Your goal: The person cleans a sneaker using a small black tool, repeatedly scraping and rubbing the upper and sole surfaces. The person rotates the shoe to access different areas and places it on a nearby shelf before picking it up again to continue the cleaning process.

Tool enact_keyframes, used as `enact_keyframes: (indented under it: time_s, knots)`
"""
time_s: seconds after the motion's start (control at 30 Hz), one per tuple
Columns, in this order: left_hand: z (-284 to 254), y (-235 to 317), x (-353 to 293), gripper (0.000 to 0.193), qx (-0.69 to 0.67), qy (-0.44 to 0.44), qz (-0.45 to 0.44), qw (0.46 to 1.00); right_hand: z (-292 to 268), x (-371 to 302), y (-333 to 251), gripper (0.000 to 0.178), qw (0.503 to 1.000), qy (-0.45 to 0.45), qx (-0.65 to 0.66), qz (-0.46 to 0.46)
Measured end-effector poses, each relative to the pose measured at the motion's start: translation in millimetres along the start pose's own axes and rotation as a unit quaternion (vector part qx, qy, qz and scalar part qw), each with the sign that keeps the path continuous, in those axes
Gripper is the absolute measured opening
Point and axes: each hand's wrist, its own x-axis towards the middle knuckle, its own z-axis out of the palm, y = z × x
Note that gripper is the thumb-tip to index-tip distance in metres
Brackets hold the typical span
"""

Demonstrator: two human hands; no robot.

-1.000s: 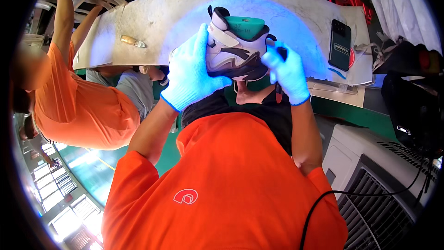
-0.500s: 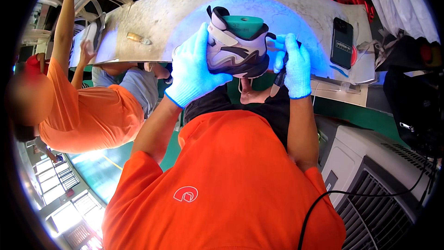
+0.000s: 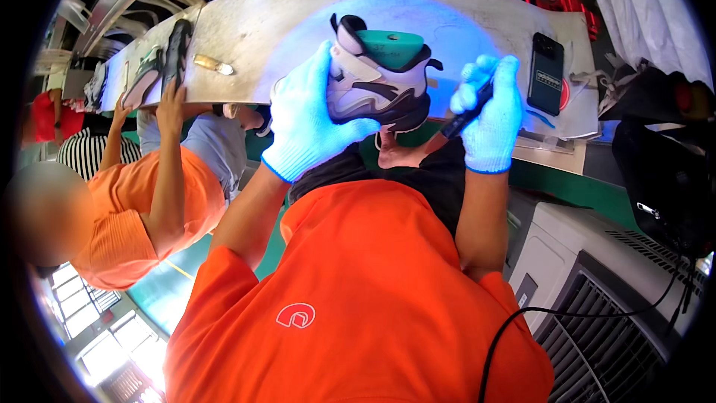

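Observation:
A grey and white sneaker (image 3: 377,93) with black trim stands upright, a green shoe last (image 3: 391,43) filling its opening. My left hand (image 3: 309,116), in a white knit glove lit blue, grips one end of the shoe with the thumb low along its side. To the right of the shoe and apart from it, my gloved right hand (image 3: 490,116) is closed around a dark pen-like tool (image 3: 468,113). The tool slants down toward the lower left. Its exact kind cannot be made out.
A pale worktable (image 3: 246,26) under a blue glow carries a black phone (image 3: 546,75), a small blue strip (image 3: 541,118) and a clear amber-tinted object (image 3: 213,65). At left, a person in orange (image 3: 160,194) handles dark shoes (image 3: 176,52). A grey vented machine (image 3: 589,276) stands lower right.
My right hand has drawn slightly right, away from the shoe, and the tool has turned in its fingers. The shoe barely shifts. The person at left has brought both hands to dark shoes.

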Motion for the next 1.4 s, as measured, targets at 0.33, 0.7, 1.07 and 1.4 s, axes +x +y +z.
enact_keyframes:
  time_s: [0.33, 0.7, 1.07, 1.4]
  knots:
    - [12.1, -6.0, -4.7, 0.114, -0.023, 0.074, 0.010, 0.997, 38.7, 6.1, 50.3, 0.042, 0.989, 0.136, 0.012, 0.054]
    - [23.7, -12.1, -9.4, 0.113, -0.022, 0.064, 0.006, 0.998, 49.5, -0.5, 71.2, 0.026, 0.938, 0.244, -0.225, -0.097]
    - [31.7, 11.6, -2.7, 0.098, -0.134, 0.119, -0.038, 0.983, 24.4, 22.4, 67.9, 0.034, 0.998, 0.063, -0.022, -0.019]
    - [46.3, -9.5, -23.9, 0.098, -0.085, 0.114, 0.033, 0.989, 29.3, 19.0, 63.3, 0.028, 0.848, 0.058, -0.509, -0.134]
